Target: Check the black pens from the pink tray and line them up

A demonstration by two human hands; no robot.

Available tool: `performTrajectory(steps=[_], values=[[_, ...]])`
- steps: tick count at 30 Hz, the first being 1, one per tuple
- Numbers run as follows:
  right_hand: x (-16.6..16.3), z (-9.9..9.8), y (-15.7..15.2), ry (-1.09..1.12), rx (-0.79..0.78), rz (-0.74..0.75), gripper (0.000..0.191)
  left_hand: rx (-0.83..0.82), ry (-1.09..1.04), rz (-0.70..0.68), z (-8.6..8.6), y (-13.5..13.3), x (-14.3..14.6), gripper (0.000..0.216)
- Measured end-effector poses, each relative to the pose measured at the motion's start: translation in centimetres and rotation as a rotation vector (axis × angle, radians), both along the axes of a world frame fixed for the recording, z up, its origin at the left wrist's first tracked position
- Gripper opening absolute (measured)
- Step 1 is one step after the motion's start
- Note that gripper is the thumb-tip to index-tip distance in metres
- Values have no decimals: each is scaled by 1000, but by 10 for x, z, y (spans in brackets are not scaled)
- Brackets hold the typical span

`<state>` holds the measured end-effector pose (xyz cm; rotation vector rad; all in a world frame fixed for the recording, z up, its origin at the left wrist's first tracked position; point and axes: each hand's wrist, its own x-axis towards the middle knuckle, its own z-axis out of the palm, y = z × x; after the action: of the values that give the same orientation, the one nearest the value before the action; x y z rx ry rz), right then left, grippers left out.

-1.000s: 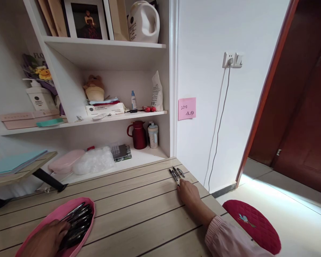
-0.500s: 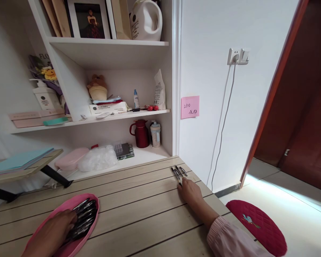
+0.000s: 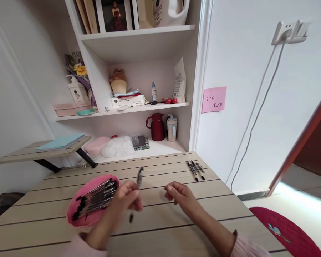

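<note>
Slatted desk (image 3: 155, 232): pink tray (image 3: 87, 187) of dark pens (image 3: 99, 198), left; three loose pens (image 3: 198, 170), far right. Above the middle, the left hand (image 3: 127, 196) pinches a steeply tilted, black-ended pen (image 3: 140, 177); the right hand (image 3: 182, 196), loosely curled, is free.

From my end, pens (image 3: 101, 196) look like shiny plastic; pink tray (image 3: 79, 192) seems smooth; desktop (image 3: 155, 228) reads matt wood-grain to me; red cushion (image 3: 280, 225) is quilted cloth; sticky note (image 3: 214, 98) looks papery, pretty matt.
</note>
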<state>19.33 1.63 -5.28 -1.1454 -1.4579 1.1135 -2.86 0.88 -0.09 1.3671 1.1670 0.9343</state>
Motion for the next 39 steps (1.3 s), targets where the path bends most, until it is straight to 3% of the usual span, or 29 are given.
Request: performTrajectory(steps=[3,5,9,12,18,24,32,39], values=[[-29,0,-14,429,-31,2,43,-195,-357,-82,-39,-18,64,28],[-38,-10,-15,554,-204,-79,44,-261,-470,-56,-64,-26,93,34],[-38,-33,-9,594,-370,-200,43,-387,-515,2,-91,-30,109,43],[-35,-33,-8,606,-383,-157,46,-397,-532,-24,-89,-29,103,48],[-36,-15,-13,621,-374,-143,46,-401,-525,-101,-78,-28,95,58],[-39,-20,-13,550,-261,-289,43,-373,-526,-122,-77,-31,92,56],[-39,-21,-12,589,-213,-244,39,-357,-506,-87,-78,-31,92,61],[-32,-25,-8,514,-217,-187,43,-211,-355,1,-92,-28,100,35]])
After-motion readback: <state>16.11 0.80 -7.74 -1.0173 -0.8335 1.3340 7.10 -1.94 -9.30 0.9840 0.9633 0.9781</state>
